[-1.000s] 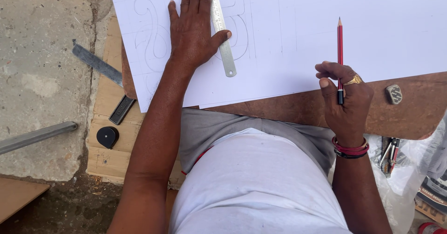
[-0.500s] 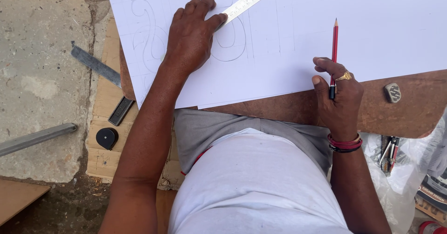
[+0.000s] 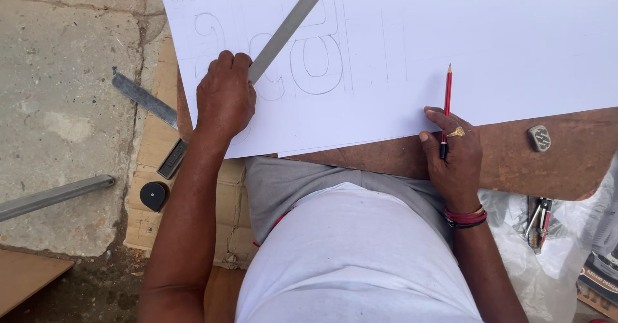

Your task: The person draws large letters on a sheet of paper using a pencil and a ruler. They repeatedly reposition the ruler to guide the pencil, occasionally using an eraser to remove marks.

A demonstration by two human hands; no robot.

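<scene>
Two hands work a white sheet [image 3: 450, 33]: left hand [image 3: 224, 98] grips a metal ruler [image 3: 290, 24], right hand [image 3: 456, 156] holds a red pencil [image 3: 447, 98].

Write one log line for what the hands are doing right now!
left hand: grips metal ruler, slanted across white paper | right hand: holds red pencil, tip up | pencilled outlines under ruler

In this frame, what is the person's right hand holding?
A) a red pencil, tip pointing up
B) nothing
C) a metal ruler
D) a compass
A: the right hand grips a red pencil with its tip up over the white paper sheet, while the metal ruler is under the left hand.
</scene>
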